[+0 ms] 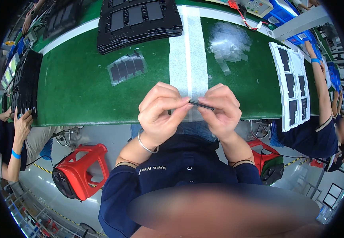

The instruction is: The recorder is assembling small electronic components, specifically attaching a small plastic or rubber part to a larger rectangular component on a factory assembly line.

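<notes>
In front of my body, over the near edge of the green table (81, 99), both hands hold a thin black flat piece (202, 105), seen nearly edge-on. My left hand (161, 113) pinches its left end between thumb and fingertips. The right end is gripped by my right hand (221, 110), thumb below and fingers above. Beyond my left hand lies a clear film sheet (127, 68) bearing several dark rectangular strips. A loose pile of clear film pieces (229, 41) is beyond my right hand. The held piece's exact kind cannot be made out.
A stack of black trays (140, 40) with grey flat rectangles stands at the back. A white tray (295, 74) holding black rectangles sits at the right, near a co-worker's arm (318, 79). More black trays (27, 83) stand left, touched by another person's hand (22, 125). Red stools (85, 166) flank me.
</notes>
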A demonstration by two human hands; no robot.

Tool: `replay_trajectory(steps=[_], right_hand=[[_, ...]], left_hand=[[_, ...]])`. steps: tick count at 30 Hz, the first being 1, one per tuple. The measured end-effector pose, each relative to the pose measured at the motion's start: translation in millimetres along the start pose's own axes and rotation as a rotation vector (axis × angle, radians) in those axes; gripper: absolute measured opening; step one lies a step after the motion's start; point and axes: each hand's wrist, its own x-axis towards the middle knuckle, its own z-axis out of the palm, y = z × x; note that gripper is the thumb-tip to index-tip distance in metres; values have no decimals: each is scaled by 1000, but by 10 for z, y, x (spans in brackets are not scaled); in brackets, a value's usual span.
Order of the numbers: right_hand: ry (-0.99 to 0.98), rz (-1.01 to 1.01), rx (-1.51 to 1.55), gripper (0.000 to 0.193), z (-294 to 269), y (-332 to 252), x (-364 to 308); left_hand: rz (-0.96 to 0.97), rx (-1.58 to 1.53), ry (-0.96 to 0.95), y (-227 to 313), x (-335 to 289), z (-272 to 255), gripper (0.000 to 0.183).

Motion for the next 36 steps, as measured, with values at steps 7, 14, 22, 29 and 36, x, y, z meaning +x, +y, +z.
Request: replay_trajectory(steps=[7,14,22,29,36], right_hand=[[114,-142,-153,24,93,-42,-37],[210,-113,-244,24,181,-13,-47],[139,-95,-263,24,107,74,29],[-129,308,226,17,10,39,84],[-40,187,101,18,33,28,112]], left_hand=[[77,56,58,1,-45,70,23],[114,236,42,-26,-68,151,33],[56,525,-199,127,-127,126,73],[-335,-114,-172,-24,-105,-102,26],[-309,-23,-187,20,-90,-125,19]])
